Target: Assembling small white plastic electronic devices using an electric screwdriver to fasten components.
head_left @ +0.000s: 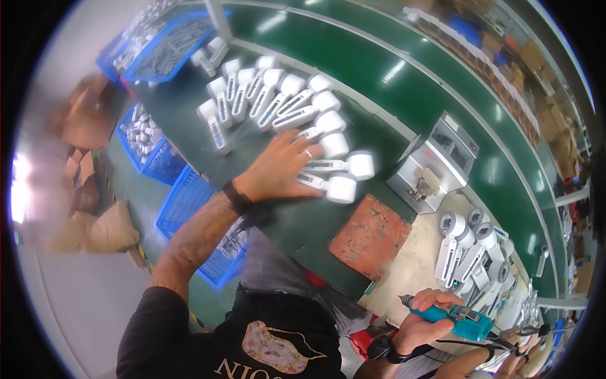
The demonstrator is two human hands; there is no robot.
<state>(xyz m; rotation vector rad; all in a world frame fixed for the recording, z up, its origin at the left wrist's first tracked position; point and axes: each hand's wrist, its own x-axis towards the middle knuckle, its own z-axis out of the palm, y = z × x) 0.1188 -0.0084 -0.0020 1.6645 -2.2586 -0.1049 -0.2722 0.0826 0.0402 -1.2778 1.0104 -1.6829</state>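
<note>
Several white handheld devices with long handles and drum-shaped heads (361, 165) lie fanned out in an arc on the dark green bench (265, 218). My left hand (281, 165) lies over the handles at the near end of this arc, fingers spread and touching them; its fingertips partly cover the handles. At the lower right, my right hand (416, 325) is closed around a teal electric screwdriver (464, 321). The screwdriver's tip points left, toward the bench edge, and a dark cable trails from its rear end.
A worn reddish square mat (370, 237) lies beside a grey metal machine (435, 164). More devices with exposed round ends (467, 237) crowd the right side. Blue crates of parts (170, 50) stand at left. A co-worker's forearm (464, 363) is at lower right. A green conveyor (391, 63) runs behind.
</note>
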